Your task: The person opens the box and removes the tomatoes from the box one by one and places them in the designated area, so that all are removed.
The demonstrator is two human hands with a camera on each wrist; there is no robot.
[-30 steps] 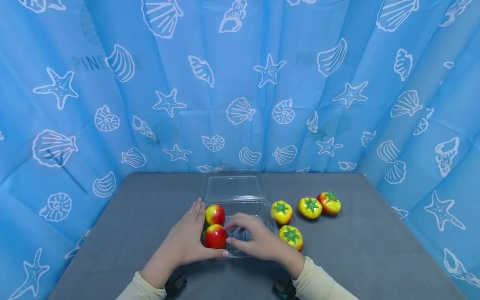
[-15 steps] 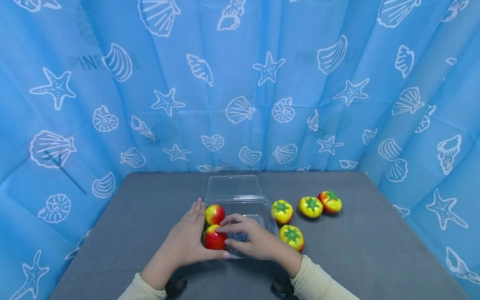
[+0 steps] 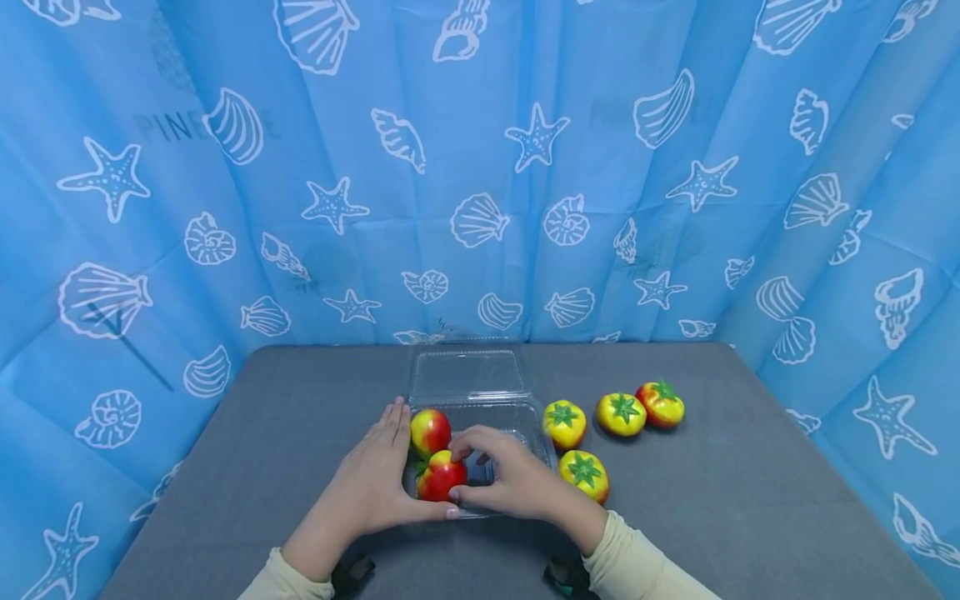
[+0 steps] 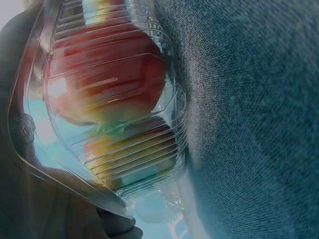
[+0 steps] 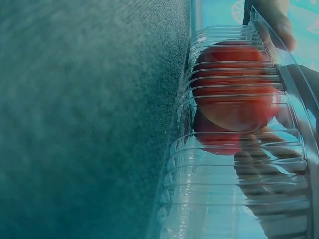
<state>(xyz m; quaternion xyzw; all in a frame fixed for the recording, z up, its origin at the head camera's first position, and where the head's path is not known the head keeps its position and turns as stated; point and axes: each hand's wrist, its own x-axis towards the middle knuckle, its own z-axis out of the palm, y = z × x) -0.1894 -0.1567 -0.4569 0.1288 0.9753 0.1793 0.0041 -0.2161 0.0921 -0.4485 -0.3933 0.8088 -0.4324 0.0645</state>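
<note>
A clear plastic clamshell container (image 3: pixel 517 417) lies on the grey cloth with its lid folded back. Inside, at its left, are two red-and-yellow tomatoes, apparently toys: a rear tomato (image 3: pixel 431 431) and a front tomato (image 3: pixel 442 477). My left hand (image 3: pixel 375 475) rests along the container's left side, fingers straight, thumb stretched along the front edge. Over the container, my right hand (image 3: pixel 506 473) holds the front tomato's right side between bent fingers and thumb. Through the ribbed wall, the left wrist view shows both tomatoes (image 4: pixel 112 74); the right wrist view shows the front tomato (image 5: pixel 234 84) and fingers.
Several more tomatoes stand right of the container: one beside its wall (image 3: pixel 564 424), one in front of that (image 3: pixel 584 475), and a pair (image 3: pixel 621 415) farther right. The grey table (image 3: pixel 315 383) ends at a blue seashell curtain (image 3: pixel 480 167).
The front tomato has shifted slightly right and turned, its green stem now showing at the upper left. My right fingers reached over it, then drew back. The left hand stays put.
</note>
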